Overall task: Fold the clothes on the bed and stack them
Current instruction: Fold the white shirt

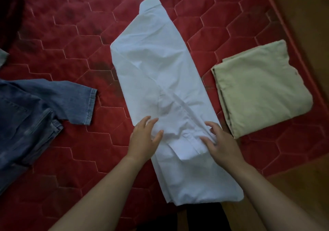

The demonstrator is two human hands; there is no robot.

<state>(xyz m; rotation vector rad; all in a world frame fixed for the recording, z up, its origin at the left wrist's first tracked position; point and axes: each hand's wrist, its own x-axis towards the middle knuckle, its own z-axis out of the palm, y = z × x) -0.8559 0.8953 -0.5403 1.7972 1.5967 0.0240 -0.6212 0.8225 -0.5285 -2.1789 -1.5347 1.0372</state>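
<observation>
A white shirt (160, 74) lies folded into a long narrow strip down the middle of the red quilted bed (71, 40), collar at the far end. My left hand (144, 140) rests on its near left edge with fingers spread and straight. On the shirt's near right part, my right hand (220, 141) touches the creased cloth with fingers lightly bent; it grips nothing that I can see. To the right lies a folded pale green garment (261, 88).
An unfolded blue denim shirt (32, 117) lies at the left with one sleeve pointing right. A dark red cloth (8, 8) sits at the far left corner. The bed's right edge meets a wooden floor (302, 17).
</observation>
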